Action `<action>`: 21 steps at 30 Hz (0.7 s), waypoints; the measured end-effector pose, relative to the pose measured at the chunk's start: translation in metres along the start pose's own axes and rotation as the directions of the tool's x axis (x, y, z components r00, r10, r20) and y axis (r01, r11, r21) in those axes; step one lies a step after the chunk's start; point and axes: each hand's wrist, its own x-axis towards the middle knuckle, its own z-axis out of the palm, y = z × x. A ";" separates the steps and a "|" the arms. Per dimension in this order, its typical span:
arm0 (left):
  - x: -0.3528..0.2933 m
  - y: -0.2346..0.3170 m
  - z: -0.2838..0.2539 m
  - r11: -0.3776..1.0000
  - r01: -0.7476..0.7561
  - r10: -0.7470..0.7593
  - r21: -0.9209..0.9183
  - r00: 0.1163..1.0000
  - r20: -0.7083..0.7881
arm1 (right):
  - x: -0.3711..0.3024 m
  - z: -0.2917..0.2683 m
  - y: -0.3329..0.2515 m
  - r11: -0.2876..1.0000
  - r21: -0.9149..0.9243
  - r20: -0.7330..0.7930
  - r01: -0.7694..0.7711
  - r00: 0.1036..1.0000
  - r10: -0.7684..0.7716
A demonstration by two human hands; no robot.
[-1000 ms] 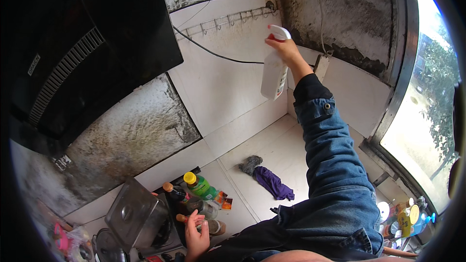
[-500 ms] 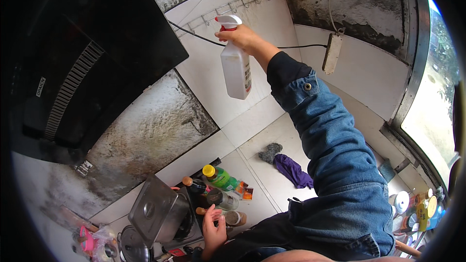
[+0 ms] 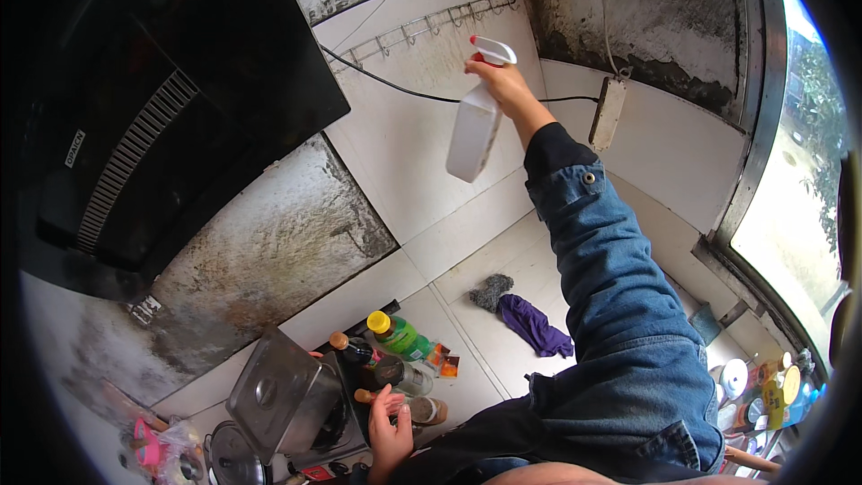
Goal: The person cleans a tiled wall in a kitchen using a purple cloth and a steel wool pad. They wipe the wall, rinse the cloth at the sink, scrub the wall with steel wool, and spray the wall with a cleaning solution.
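Raised in front of the tiled wall, my right hand [image 3: 505, 90] is closed round the neck of a white spray bottle [image 3: 473, 136] with a red and white trigger head. The bottle tilts, its base toward the lower left and its nozzle pointing up and left. Low in the view, my left hand [image 3: 390, 427] hangs with its fingers loosely curled and apart, holding nothing. Close beside it stand a jar with brown contents [image 3: 428, 410] and a glass jar [image 3: 415, 380]. On the counter lie a purple cloth [image 3: 534, 325] and a grey scouring pad [image 3: 491, 292].
A black range hood [image 3: 180, 162] juts out at the left. A hook rail [image 3: 422, 29], black cable and power strip [image 3: 608, 114] are on the wall. A green bottle with yellow cap [image 3: 398, 334] stands near a metal lidded pan [image 3: 280, 391]. Jars [image 3: 779, 386] crowd the right.
My right hand has carried the spray bottle to the right and slightly down, and the bottle now tilts more. My left hand stays low beside the jars. The whole view has shifted slightly.
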 end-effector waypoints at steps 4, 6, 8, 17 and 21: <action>0.003 0.003 0.001 1.000 -0.009 0.009 -0.010 1.000 0.005 | -0.006 -0.026 -0.002 0.998 -0.069 -0.144 -0.003 0.990 -0.007; 0.001 0.000 0.001 1.000 0.005 -0.005 -0.007 1.000 -0.002 | -0.004 -0.036 0.000 0.989 -0.149 -0.215 -0.022 0.977 -0.011; 0.007 -0.002 0.003 1.000 -0.013 0.013 0.006 1.000 0.007 | 0.004 -0.053 0.006 0.983 -0.166 -0.212 0.083 0.970 -0.117; 0.006 -0.016 0.005 0.999 -0.001 -0.001 -0.048 0.999 -0.039 | 0.010 -0.089 0.008 0.975 -0.215 -0.391 0.063 0.909 -0.145; 0.007 -0.016 0.004 0.998 -0.026 0.024 -0.054 0.999 -0.040 | 0.011 -0.104 0.007 0.944 -0.328 -0.409 -0.017 0.904 -0.125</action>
